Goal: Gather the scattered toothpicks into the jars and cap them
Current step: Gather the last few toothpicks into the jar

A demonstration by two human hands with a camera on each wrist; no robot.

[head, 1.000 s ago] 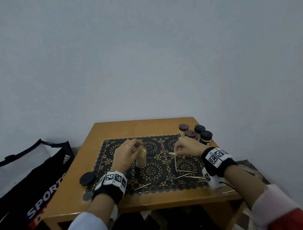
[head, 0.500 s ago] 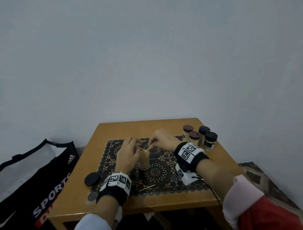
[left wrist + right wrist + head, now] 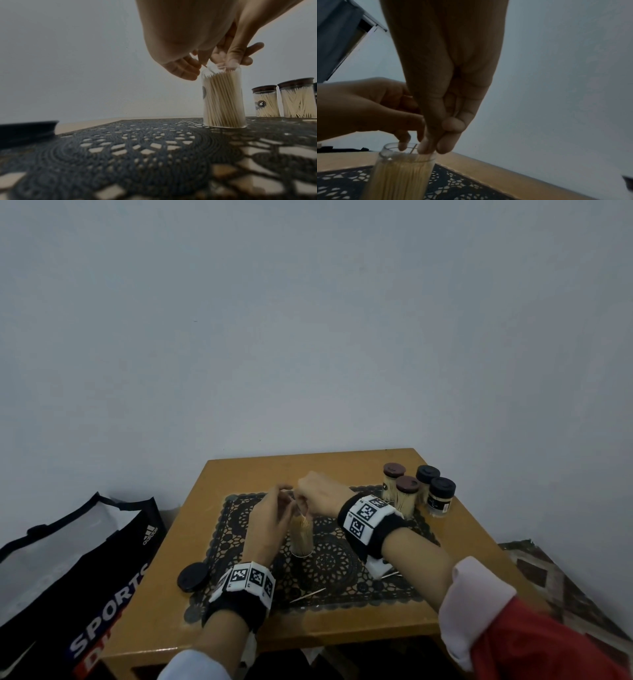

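Note:
An open clear jar point(image 3: 301, 537) point(image 3: 223, 100) point(image 3: 402, 175), packed with toothpicks, stands on the black lace mat point(image 3: 342, 570). My left hand point(image 3: 270, 518) point(image 3: 185, 69) is at its left side, and its curled fingertips hold the rim. My right hand point(image 3: 318, 494) point(image 3: 433, 146) hangs over the mouth and pinches a toothpick point(image 3: 206, 67) point(image 3: 413, 148) that leans into the jar. The jar's black lid point(image 3: 193, 576) lies on the table to the left. Loose toothpicks point(image 3: 306, 595) lie on the mat's near edge, and more are partly hidden under my right wrist.
Several capped jars point(image 3: 407, 496) point(image 3: 265, 101) filled with toothpicks stand at the table's back right corner. The small wooden table point(image 3: 308, 467) sits against a white wall. A black sports bag point(image 3: 85, 559) stands on the floor to the left.
My right hand came from the mat's right side over to the jar with a toothpick. Its fingertips have since dropped to the jar's mouth. My left hand has stayed at the jar.

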